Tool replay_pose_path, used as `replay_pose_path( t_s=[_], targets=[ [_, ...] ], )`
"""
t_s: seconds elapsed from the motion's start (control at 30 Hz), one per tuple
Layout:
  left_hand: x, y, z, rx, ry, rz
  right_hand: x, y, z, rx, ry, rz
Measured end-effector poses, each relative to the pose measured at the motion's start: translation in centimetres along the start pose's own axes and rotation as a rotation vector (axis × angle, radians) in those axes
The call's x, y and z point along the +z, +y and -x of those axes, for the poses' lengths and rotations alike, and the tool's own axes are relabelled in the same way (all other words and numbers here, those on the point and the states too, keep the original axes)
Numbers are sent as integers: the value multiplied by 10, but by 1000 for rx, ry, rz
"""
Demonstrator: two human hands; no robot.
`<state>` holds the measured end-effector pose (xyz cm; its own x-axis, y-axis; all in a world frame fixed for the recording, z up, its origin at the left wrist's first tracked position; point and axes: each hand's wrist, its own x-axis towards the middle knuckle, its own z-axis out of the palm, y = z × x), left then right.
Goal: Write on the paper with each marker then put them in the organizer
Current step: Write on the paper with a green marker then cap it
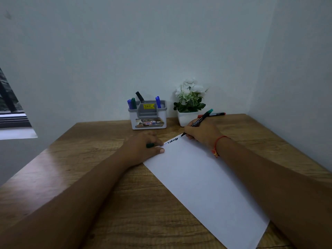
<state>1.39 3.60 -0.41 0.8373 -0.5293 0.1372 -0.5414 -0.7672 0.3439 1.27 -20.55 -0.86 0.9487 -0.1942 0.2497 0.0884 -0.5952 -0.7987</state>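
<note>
Right hand [202, 134]: fingers and thumb pinch the green marker [201, 119] low on its barrel. The tip is down on the paper [206, 180] at the sheet's far edge, just left of the fingertips. The barrel slants up and away to the right, past the knuckles. A red thread [220, 139] circles the wrist.

A line of dark writing [172, 140] runs along that edge, from the tip toward the left hand [143, 147].

Left hand: rests on the worktop [89, 177] at the paper's far left corner. The thumb lies flat on the sheet's edge, and the fingers are curled round the green cap [150, 145].

Organizer [148, 121]: upright beyond the left hand, apart from both hands. It holds a cluster of blue and green markers [131, 103] on its left, a black marker [140, 97] in the middle and a lone blue marker [158, 102] on its right.

Potted plant [188, 105]: just beyond the right hand. A red marker [216, 114] lies flat past that hand, behind the green marker's raised end.
</note>
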Motion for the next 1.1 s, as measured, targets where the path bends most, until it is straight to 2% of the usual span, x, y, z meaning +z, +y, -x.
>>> replay_pose_path(
  t_s=[1.1],
  targets=[
    [-3,8,5,-1,-16,60,-1,-3,0,44,-11,62]
  ],
)
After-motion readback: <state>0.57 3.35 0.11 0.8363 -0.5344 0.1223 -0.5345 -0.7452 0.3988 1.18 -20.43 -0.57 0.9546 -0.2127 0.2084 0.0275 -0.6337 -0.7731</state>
